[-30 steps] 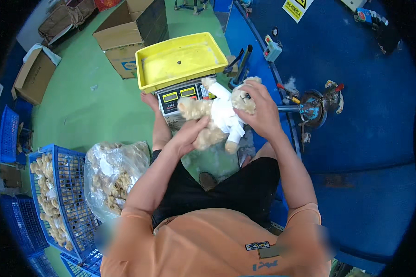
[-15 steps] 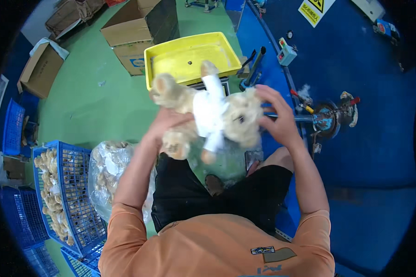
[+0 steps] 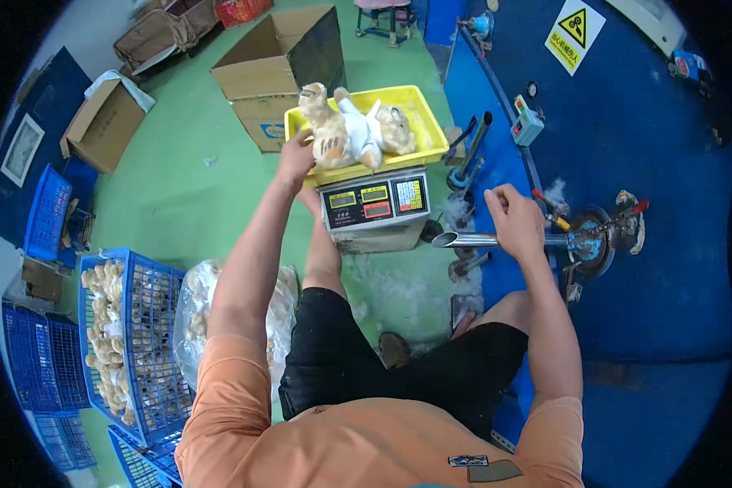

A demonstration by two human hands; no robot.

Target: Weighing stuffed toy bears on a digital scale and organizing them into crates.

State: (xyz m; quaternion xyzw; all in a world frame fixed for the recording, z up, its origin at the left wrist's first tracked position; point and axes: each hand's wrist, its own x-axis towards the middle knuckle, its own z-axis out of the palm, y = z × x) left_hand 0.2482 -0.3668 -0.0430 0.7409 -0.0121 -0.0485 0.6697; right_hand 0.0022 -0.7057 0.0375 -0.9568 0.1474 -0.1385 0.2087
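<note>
A cream teddy bear point(image 3: 329, 134) in a white top lies on its back in a yellow tray point(image 3: 435, 150), its head toward the right. The tray rests on a digital scale point(image 3: 370, 199). My left hand point(image 3: 295, 159) is at the tray's near left corner beside the bear's foot, fingers apart and holding nothing. To the right, my right hand point(image 3: 519, 221) is over a metal nozzle pipe point(image 3: 468, 239) that comes out of a blue machine. Its fingers are loosely curled with nothing seen in them. Whether it touches the pipe, I cannot tell.
At my left stand a blue crate point(image 3: 150, 325) of plush pieces and a clear plastic bag point(image 3: 195, 317) of more. An open cardboard box point(image 3: 260, 89) stands behind the tray. The blue machine panel point(image 3: 642, 301) fills the right side. White fluff point(image 3: 394, 289) litters the green floor.
The teddy bear has gone from between both my hands into the yellow tray. My right hand has drawn back toward the nozzle pipe; the left has let go beside the bear.
</note>
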